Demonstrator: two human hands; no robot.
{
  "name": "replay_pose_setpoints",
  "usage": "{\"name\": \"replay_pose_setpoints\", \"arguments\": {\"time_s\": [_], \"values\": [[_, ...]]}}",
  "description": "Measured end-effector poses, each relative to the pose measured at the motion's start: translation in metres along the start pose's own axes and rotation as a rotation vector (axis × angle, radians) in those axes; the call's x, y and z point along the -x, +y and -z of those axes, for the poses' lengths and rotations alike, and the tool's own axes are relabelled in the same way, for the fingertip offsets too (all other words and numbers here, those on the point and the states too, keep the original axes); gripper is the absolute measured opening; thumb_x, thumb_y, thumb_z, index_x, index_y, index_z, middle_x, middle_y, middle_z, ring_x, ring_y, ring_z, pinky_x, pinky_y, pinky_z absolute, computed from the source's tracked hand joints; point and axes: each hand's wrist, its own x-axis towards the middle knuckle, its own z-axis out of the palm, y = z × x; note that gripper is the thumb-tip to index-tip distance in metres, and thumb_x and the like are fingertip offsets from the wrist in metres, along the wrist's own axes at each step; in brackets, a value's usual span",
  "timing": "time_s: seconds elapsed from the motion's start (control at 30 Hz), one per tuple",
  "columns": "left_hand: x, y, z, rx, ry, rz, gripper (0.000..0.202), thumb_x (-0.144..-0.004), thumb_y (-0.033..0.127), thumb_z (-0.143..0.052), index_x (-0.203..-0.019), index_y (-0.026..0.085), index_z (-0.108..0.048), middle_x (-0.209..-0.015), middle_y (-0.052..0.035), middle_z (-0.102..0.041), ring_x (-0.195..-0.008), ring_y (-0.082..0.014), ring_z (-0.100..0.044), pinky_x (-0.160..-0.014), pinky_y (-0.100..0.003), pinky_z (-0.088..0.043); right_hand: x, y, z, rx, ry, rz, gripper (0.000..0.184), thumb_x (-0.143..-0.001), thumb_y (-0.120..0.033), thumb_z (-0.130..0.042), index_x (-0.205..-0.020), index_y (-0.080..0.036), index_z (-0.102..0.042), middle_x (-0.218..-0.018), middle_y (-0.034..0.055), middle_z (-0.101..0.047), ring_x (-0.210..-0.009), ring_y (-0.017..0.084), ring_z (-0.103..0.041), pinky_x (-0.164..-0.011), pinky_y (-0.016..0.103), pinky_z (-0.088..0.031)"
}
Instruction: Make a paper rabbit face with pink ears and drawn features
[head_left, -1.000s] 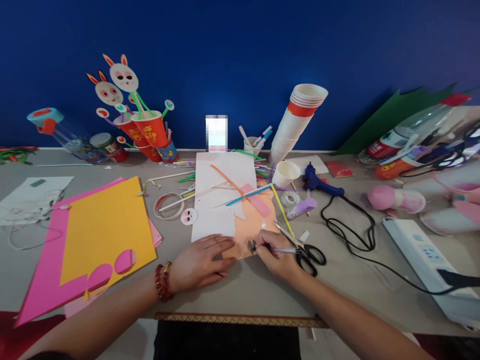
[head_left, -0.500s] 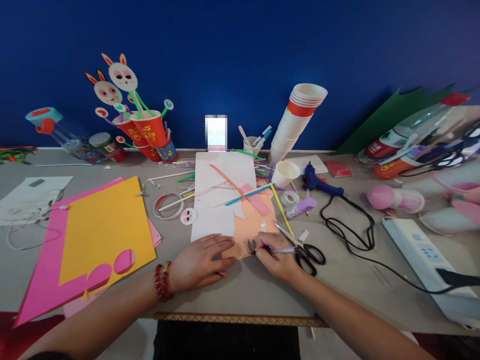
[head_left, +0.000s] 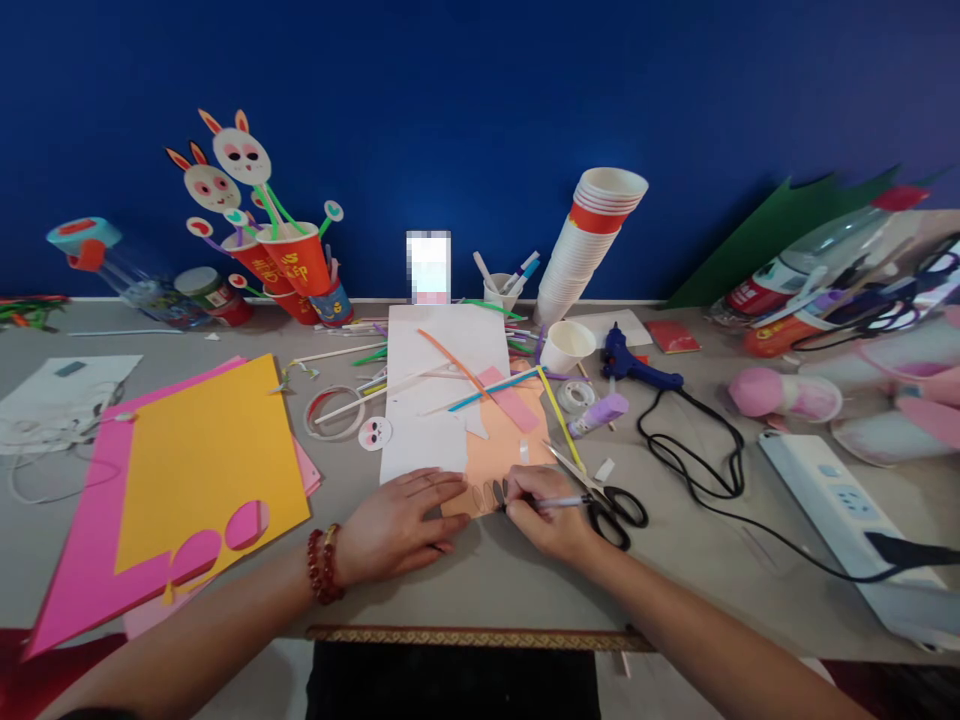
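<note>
My right hand (head_left: 546,510) grips a pen (head_left: 564,501), its tip down at small oval shapes on the orange paper (head_left: 506,447). Two of the ovals look filled in dark; others are outlines only. My left hand (head_left: 409,525), fingers stretched out, lies flat with its fingertips on the paper's lower left edge. A white sheet (head_left: 420,452) reaches out from under the orange paper. Just right of my right hand lie scissors (head_left: 616,512) with black handles. A small round paper face (head_left: 375,433) sits above my left hand.
Yellow card (head_left: 217,440) and pink card (head_left: 75,570) lie at the left. Behind stand red cups (head_left: 296,262) with rabbit faces, a phone (head_left: 429,268) and stacked paper cups (head_left: 581,260). At the right are a blue glue gun (head_left: 637,368), its black cord and a power strip (head_left: 832,500).
The whole view has shifted slightly to the left. My right hand and the pen have moved very little over the ovals; my left hand stays in place.
</note>
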Motion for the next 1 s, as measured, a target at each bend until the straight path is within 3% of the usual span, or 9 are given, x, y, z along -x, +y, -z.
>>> {"name": "replay_pose_setpoints", "arguments": {"time_s": [0.23,1.0], "values": [[-0.0004,0.0001,0.0009,-0.004,-0.003,-0.006,0.036,-0.093,0.035,-0.057,-0.127,0.023,-0.054,-0.143,-0.0139,-0.049,-0.133,-0.0285,-0.044,-0.111,-0.049,-0.040,0.0012,0.0013,-0.0002,-0.060,0.023,-0.041,0.020,-0.075,-0.016,-0.046,-0.058,-0.022,-0.039,-0.052,-0.0044,-0.042,-0.050,0.012,-0.040,-0.052,0.025,-0.027],[-0.0014,0.0013,0.0033,0.014,-0.006,0.001,0.036,-0.093,0.035,-0.057,-0.126,0.023,-0.054,-0.142,-0.0141,-0.050,-0.132,-0.0286,-0.045,-0.111,-0.049,-0.040,-0.0005,0.0026,-0.0010,-0.009,0.021,0.016,0.020,-0.074,-0.017,-0.046,-0.057,-0.021,-0.036,-0.051,-0.0051,-0.039,-0.049,0.012,-0.037,-0.052,0.025,-0.025]]}}
